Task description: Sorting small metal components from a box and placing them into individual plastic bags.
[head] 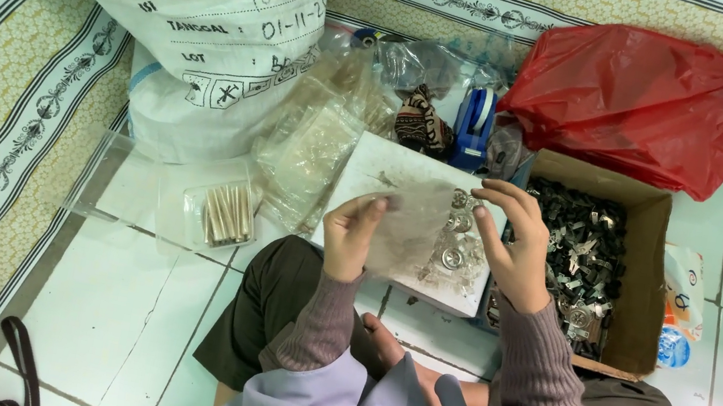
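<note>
Head view, the only one I have: the person sits cross-legged on a tiled floor (115,328), both hands raised over a white board (386,170) on the lap. The left hand (350,234) is curled closed, pinching the left edge of a small clear plastic bag (411,226); the right hand (511,243) is half-closed, fingers bent over the bag's right edge, so I read the bag as stretched between the two. Through the bag I see small round metal parts (454,248) lying on the board. At 3 o'clock from the hands sits an open cardboard box (642,279) holding dark metal clips (584,250). At 1 o'clock lies a red plastic bag (653,100); at 12 o'clock, a blue tape dispenser (474,126). At 11 o'clock stands a large white sack (208,11), with a heap of clear packets (318,142) beside it. At 9 o'clock, a clear bag of pale metal rods (228,213).
</note>
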